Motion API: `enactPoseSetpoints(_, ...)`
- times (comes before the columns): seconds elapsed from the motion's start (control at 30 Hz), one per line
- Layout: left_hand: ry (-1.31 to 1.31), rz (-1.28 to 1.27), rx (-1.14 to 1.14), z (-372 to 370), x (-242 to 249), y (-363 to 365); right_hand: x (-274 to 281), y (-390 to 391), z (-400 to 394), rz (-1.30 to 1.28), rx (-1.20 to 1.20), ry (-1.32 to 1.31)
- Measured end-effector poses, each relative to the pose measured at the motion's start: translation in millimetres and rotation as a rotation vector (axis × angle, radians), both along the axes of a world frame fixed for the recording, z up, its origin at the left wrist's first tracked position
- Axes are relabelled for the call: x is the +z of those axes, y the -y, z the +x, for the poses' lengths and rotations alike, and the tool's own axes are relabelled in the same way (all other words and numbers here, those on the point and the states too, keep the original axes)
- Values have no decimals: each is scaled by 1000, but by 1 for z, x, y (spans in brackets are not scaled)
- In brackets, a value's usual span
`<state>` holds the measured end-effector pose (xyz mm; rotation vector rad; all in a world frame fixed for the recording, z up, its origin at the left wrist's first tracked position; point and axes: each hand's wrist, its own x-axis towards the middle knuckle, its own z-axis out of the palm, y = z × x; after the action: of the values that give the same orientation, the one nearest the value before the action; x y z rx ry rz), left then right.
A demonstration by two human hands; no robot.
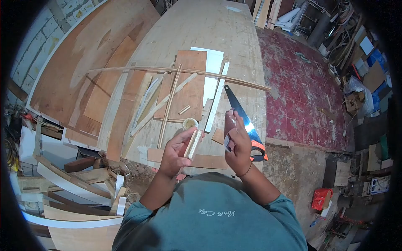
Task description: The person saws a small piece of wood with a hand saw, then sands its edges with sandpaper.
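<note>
Between the thumb and fingers of my left hand (175, 154) is a small layered wood block (193, 145), held tilted above the front of the workbench. My right hand (239, 146) is closed round a curled brownish sheet (230, 127), which looks like sandpaper; the two hands are apart. Just beyond my left hand a small round tub (190, 123) stands on the bench. A handsaw (243, 113) with an orange and black handle lies beside and partly behind my right hand. A small square wood piece (218, 136) rests between the hands.
Thin wood strips (226, 78) cross the workbench (167, 29) over a brown board (190, 92) and white sheets (212, 56). Large plywood panels (79, 58) lean at the left, above stacked offcuts. Red floor tiles (293, 92) and clutter lie to the right.
</note>
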<state>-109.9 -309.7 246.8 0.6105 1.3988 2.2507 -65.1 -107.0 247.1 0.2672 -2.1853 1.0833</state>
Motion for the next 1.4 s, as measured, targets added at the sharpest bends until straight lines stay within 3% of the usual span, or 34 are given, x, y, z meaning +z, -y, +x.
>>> enactPoseSetpoints(0.23,229,257,-73,8,4,-14,6,21,16,74,80,35)
enactPoseSetpoints(0.33,246,179,-83,9,3,-15,9,30,23,201,216,-24)
enactPoseSetpoints(0.43,184,173,-124,8,-2,-10,-2,22,15,277,205,-95)
enactPoseSetpoints(0.57,66,121,-89,7,6,-4,-1,5,9,137,2,-80)
enactPoseSetpoints(0.63,69,68,-41,9,4,-5,-2,15,15,134,54,-160)
enactPoseSetpoints(0.7,3,51,-80,9,4,-8,-3,22,17,200,307,-141)
enactPoseSetpoints(0.83,19,103,-143,9,0,-12,-1,15,8,217,139,-77)
enactPoseSetpoints(0.9,84,49,-119,11,1,-10,-7,27,18,160,355,-225)
enactPoseSetpoints(0.97,142,-55,-88,13,1,-10,-20,21,9,240,347,-344)
enactPoseSetpoints(1.03,119,-21,-121,13,-4,-12,-17,11,-9,110,171,-110)
enactPoseSetpoints(1.07,92,8,-149,11,-5,-12,-17,9,-6,169,131,-142)
enactPoseSetpoints(1.1,60,37,-172,8,-5,-12,-19,15,4,200,240,-91)
enactPoseSetpoints(1.13,258,-69,-91,13,-3,-8,-21,17,7,197,292,-133)
enactPoseSetpoints(1.17,260,-77,-89,12,-6,-5,-21,19,10,188,337,-172)
enactPoseSetpoints(1.23,24,16,-138,5,-17,-1,-44,-11,-15,232,177,18)
enactPoseSetpoints(1.27,-22,22,-152,3,-19,1,-28,-16,-15,201,23,16)
enactPoseSetpoints(1.37,-19,-55,-63,-2,-14,0,-15,-5,3,211,154,-98)
enactPoseSetpoints(1.4,-65,-79,-69,-4,-15,1,-12,0,11,259,315,-103)
